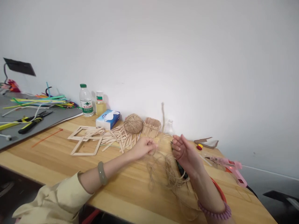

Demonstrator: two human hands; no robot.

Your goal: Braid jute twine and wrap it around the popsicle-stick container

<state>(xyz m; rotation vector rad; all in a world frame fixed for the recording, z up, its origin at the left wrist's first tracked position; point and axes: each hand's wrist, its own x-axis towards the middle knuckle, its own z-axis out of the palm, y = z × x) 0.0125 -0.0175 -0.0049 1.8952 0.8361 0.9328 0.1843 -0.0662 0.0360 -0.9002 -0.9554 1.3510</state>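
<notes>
My left hand (147, 146) is closed in a pinch over the middle of the table, and thin jute twine (155, 158) trails from beneath its fingers, blurred. To the right, my right hand (185, 155) is raised with its fingers curled in; what they hold, if anything, I cannot make out. Below and between the hands lies a loose tangle of jute twine (171, 174). A blurred upright length of cord (163, 113) stands out against the wall. Behind my left hand are a ball of twine (133, 123) and a small round craft-stick basket (151, 127).
Loose craft sticks (121, 137) and square stick frames (85, 154) lie left of centre. Behind them stand a tissue pack (107, 119) and a water bottle (86, 101). Pliers (32, 122) rest on a grey mat at far left. A pink glue gun (230, 165) lies at right.
</notes>
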